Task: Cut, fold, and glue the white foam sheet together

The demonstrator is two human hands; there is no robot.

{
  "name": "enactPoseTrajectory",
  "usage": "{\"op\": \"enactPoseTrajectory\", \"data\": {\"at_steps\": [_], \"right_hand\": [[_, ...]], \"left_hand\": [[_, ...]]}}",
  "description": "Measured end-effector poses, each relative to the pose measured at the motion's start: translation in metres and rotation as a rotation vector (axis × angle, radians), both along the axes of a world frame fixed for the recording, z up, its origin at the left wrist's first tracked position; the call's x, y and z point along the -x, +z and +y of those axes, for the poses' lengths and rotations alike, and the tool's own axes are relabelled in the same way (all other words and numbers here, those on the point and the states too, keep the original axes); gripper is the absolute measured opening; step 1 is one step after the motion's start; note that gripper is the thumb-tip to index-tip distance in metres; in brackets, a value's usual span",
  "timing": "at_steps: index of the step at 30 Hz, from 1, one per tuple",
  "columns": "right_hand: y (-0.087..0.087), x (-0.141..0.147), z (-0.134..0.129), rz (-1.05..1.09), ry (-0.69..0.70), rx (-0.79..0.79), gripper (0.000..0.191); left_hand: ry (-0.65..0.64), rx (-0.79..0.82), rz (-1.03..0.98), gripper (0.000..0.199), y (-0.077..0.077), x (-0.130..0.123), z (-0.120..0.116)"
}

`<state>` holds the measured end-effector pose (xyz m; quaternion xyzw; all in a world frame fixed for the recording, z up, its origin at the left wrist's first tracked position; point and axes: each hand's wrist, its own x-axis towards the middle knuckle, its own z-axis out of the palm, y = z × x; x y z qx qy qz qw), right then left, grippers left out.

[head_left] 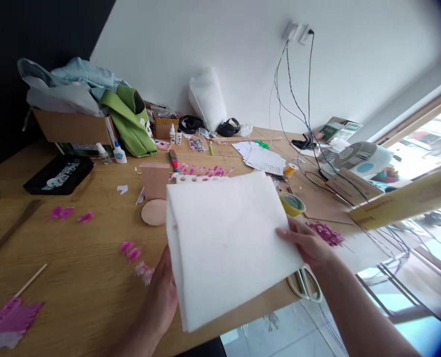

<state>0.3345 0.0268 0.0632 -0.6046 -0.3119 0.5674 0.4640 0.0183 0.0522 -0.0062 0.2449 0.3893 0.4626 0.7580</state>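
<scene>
A folded white sheet of soft, felt-like material (231,243) is held up above the front of the wooden table. My left hand (164,292) grips its left folded edge, the fingers partly hidden behind it. On the right side, my right hand (305,240) pinches the sheet with the thumb on top and the other fingers underneath. Scissors with pale handles (305,285) lie just below my right hand, their blades covered by the sheet. Beside the left edge are a round wooden disc (153,212) and several pink petal-like pieces (134,254).
A roll of yellow tape (292,204) and a magenta bundle (326,233) lie to the right. Glue bottles (119,152), a black pouch (59,174) and a cardboard box (71,128) stand at the left. Cables (298,104) hang down the wall near a white fan (363,157).
</scene>
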Motion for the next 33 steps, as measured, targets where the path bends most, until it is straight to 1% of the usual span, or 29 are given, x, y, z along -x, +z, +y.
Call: {"op": "enactPoseTrajectory", "data": {"at_steps": [2, 4, 6, 7, 10, 12, 13, 15, 16, 18, 20, 21, 22, 23, 24, 25, 27, 29, 30, 31, 33], "right_hand": [[-0.014, 0.013, -0.03, 0.043, -0.036, 0.022, 0.055], [-0.025, 0.021, -0.05, 0.052, -0.04, 0.034, 0.053], [-0.032, 0.025, -0.061, 0.026, -0.012, 0.031, 0.053], [-0.034, 0.026, -0.065, -0.005, 0.0, 0.015, 0.054], [-0.043, 0.032, -0.069, -0.167, -0.015, -0.122, 0.059], [-0.049, 0.037, -0.071, -0.271, -0.063, -0.239, 0.063], [-0.051, 0.039, -0.072, -0.304, -0.088, -0.286, 0.064], [-0.054, 0.044, -0.076, -0.344, -0.145, -0.337, 0.057], [-0.054, 0.046, -0.078, -0.359, -0.172, -0.347, 0.052], [-0.05, 0.047, -0.084, -0.395, -0.23, -0.351, 0.047], [-0.045, 0.046, -0.089, -0.41, -0.253, -0.334, 0.052], [-0.042, 0.045, -0.091, -0.403, -0.253, -0.324, 0.055], [-0.04, 0.043, -0.093, -0.393, -0.25, -0.313, 0.058], [-0.039, 0.041, -0.094, -0.386, -0.249, -0.306, 0.06], [-0.038, 0.039, -0.095, -0.383, -0.248, -0.302, 0.06], [-0.037, 0.038, -0.096, -0.387, -0.253, -0.295, 0.058], [-0.036, 0.039, -0.097, -0.388, -0.259, -0.259, 0.056], [-0.037, 0.042, -0.097, -0.364, -0.219, -0.163, 0.053], [-0.038, 0.044, -0.097, -0.355, -0.185, -0.102, 0.052], [-0.04, 0.047, -0.096, -0.357, -0.151, -0.043, 0.052], [-0.046, 0.05, -0.095, -0.399, -0.093, 0.055, 0.053]], "left_hand": [[-0.045, 0.067, -0.073, 0.068, 0.008, 0.001, -0.002], [-0.113, 0.076, -0.13, 0.067, 0.011, 0.002, -0.003], [-0.176, 0.053, -0.111, 0.062, 0.01, 0.003, -0.005], [-0.188, 0.032, -0.079, 0.06, 0.009, 0.003, -0.005], [-0.176, -0.074, 0.039, 0.056, 0.003, 0.006, -0.008], [-0.175, -0.175, 0.102, 0.047, -0.001, 0.011, -0.011], [-0.196, -0.228, 0.133, 0.042, -0.003, 0.014, -0.013], [-0.271, -0.373, 0.182, 0.032, -0.003, 0.023, -0.017], [-0.323, -0.48, 0.194, 0.029, -0.003, 0.028, -0.019], [-0.418, -0.746, 0.178, 0.029, 0.0, 0.036, -0.021], [-0.494, -0.978, 0.149, 0.035, 0.003, 0.04, -0.023], [-0.524, -1.05, 0.148, 0.039, 0.004, 0.041, -0.023], [-0.547, -1.086, 0.154, 0.041, 0.005, 0.041, -0.025], [-0.562, -1.087, 0.159, 0.042, 0.005, 0.04, -0.026], [-0.569, -1.049, 0.166, 0.041, 0.005, 0.039, -0.028], [-0.56, -0.967, 0.179, 0.038, 0.005, 0.038, -0.029], [-0.501, -0.717, 0.219, 0.035, 0.006, 0.034, -0.031], [-0.405, -0.474, 0.274, 0.044, 0.007, 0.028, -0.029], [-0.355, -0.403, 0.307, 0.052, 0.007, 0.025, -0.027], [-0.299, -0.378, 0.349, 0.059, 0.006, 0.023, -0.024], [-0.202, -0.439, 0.488, 0.07, 0.0, 0.019, -0.019]]}}
